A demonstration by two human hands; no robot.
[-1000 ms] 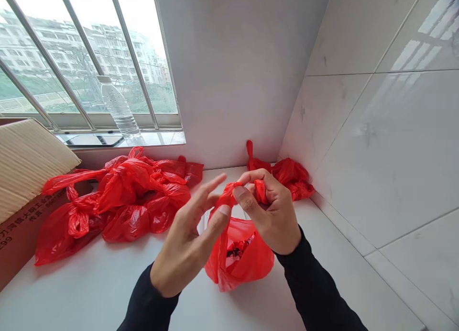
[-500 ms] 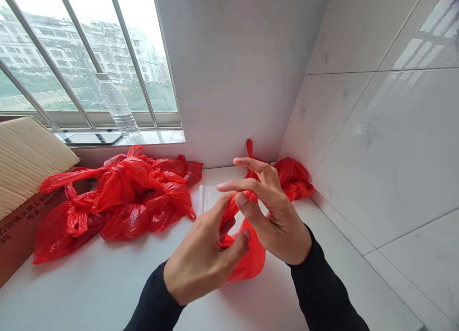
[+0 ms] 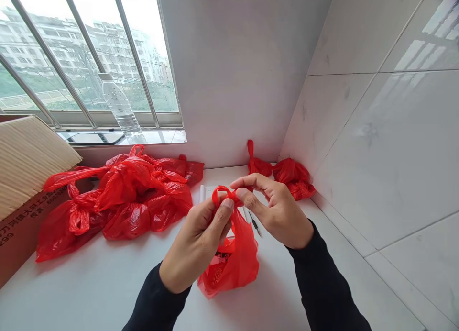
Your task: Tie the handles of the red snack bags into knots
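Observation:
A small red plastic bag (image 3: 233, 264) hangs just above the white counter (image 3: 89, 292) with dark items inside. My left hand (image 3: 197, 245) pinches one handle of the bag at its top. My right hand (image 3: 276, 211) pinches the other handle, thumb and forefinger closed on the red loop between both hands. The two handles cross in a loop at the bag's mouth. Both sleeves are black.
A heap of several tied red bags (image 3: 122, 197) lies at the left. Two more tied red bags (image 3: 287, 173) sit in the back corner. A cardboard box (image 3: 25, 178) stands at the far left. A water bottle (image 3: 120, 106) is on the window sill. A notepad and pen (image 3: 251, 218) lie behind the bag.
My hands have drawn together at the bag's top and closed on its handles. The spread fingers of both hands have folded into pinches, and the handles form a loop.

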